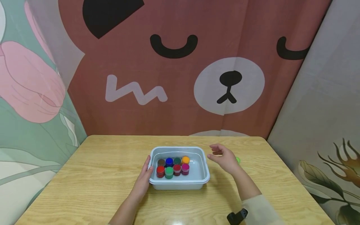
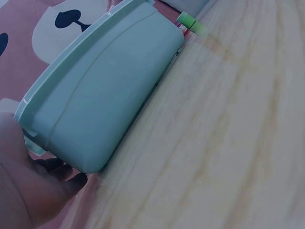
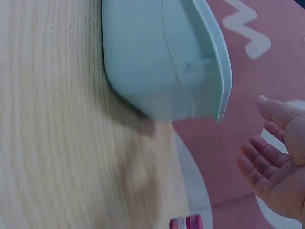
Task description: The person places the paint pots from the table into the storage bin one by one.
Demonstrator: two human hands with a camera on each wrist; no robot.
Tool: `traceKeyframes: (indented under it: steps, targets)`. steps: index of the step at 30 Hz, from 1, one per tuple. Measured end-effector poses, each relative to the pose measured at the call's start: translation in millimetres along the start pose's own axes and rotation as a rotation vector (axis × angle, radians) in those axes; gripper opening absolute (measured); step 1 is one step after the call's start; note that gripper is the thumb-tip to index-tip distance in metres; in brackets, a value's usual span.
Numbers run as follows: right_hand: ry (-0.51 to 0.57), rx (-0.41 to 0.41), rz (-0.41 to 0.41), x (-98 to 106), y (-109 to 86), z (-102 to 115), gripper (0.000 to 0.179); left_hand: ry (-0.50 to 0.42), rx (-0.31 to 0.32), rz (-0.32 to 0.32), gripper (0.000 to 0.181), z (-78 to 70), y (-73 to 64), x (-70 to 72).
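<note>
A light blue plastic tub [image 1: 178,186] stands on the table with several small paint pots [image 1: 169,172] grouped in its left part. Their colours include red, green, blue, brown, orange and magenta. My left hand [image 1: 143,181] holds the tub's left end, the thumb at the rim and the fingers along the outer wall. Off the tub's right end, my right hand [image 1: 225,158] hovers with fingers loosely bent and nothing in it. The right wrist view shows that hand [image 3: 281,167] apart from the tub wall. Behind it peeks a bright green lid [image 1: 238,160], mostly hidden.
The tub sits mid-table on a wood-grain top [image 1: 107,175]. A small pink object [image 3: 186,222] lies at the bottom of the right wrist view. Beyond the table's back edge hangs a curtain [image 1: 174,118] with a bear face. A black device [image 1: 237,216] is by the right sleeve.
</note>
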State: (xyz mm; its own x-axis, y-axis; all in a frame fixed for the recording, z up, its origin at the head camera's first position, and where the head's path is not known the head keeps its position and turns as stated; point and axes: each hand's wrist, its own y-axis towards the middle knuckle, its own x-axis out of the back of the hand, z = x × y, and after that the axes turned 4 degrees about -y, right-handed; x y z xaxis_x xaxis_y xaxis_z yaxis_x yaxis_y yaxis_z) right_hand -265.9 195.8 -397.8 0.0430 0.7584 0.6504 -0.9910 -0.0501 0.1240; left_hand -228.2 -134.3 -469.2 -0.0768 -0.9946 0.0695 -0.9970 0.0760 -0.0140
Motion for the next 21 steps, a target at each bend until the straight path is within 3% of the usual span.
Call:
traceKeyframes:
  steps: [5, 12, 21]
  targets:
    - [0.000, -0.008, -0.032, 8, -0.9, -17, 0.048, -0.015, -0.002, 0.000, 0.058, 2.0, 0.9, 0.0]
    - [0.074, -0.092, -0.058, 21, -4.2, -39, 0.053, -0.026, -0.008, 0.002, 0.058, 2.1, 1.4, -0.5]
    - [0.061, -0.170, -0.089, 33, -6.6, -68, 0.058, -0.009, -0.004, 0.001, 0.058, 0.7, 0.6, -0.2]
